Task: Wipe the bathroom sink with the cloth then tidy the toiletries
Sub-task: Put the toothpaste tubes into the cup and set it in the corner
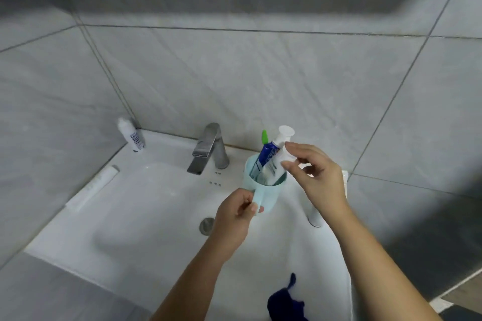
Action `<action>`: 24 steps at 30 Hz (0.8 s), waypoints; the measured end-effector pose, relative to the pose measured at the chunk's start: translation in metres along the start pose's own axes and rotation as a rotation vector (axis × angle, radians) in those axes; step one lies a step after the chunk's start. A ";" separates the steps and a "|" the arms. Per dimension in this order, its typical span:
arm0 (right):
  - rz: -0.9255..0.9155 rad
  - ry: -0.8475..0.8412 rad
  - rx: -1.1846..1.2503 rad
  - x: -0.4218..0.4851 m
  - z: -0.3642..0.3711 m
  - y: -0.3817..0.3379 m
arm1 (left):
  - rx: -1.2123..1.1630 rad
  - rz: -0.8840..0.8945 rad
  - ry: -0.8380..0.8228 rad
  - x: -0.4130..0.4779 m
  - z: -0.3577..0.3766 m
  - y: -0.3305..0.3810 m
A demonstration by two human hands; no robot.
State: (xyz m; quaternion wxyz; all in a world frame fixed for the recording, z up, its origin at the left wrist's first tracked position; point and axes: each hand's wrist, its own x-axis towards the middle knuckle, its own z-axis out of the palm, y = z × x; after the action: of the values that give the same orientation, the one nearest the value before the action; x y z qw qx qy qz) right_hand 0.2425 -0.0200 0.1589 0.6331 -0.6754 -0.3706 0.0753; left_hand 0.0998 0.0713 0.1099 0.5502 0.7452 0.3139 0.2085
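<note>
My left hand (236, 216) grips the handle of a pale green cup (271, 190), held above the white sink (146, 216). In the cup stand a blue toothpaste tube (266, 155), a green-tipped toothbrush (264, 136) and a white tube with a flat cap (283, 138). My right hand (317, 177) is beside the cup, thumb and forefinger stretched out with their tips touching the right side of the white tube. A dark blue cloth (284, 300) lies on the sink's front right rim.
A chrome faucet (208, 148) stands at the back of the sink, the drain (207, 225) below it. A white bottle (131, 137) leans in the back left corner. A white tube (91, 190) lies on the left rim. A white object (314, 219) stands under my right wrist.
</note>
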 end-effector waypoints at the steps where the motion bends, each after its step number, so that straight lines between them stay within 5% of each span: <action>1: 0.016 0.003 0.004 -0.003 0.005 -0.002 | -0.018 -0.006 -0.005 -0.003 -0.004 -0.001; 12: 0.166 0.230 0.030 -0.085 0.084 -0.030 | -0.205 0.007 -0.050 -0.074 -0.116 -0.049; 24: 0.175 -0.063 -0.427 -0.160 0.239 -0.046 | -0.209 -0.018 0.170 -0.147 -0.284 -0.136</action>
State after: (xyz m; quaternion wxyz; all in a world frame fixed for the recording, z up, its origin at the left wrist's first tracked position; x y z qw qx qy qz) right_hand -0.0274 0.0720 0.0975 0.4551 -0.8208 -0.3377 0.0709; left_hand -0.2242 0.1913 0.0731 0.5981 0.6605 0.3429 0.2975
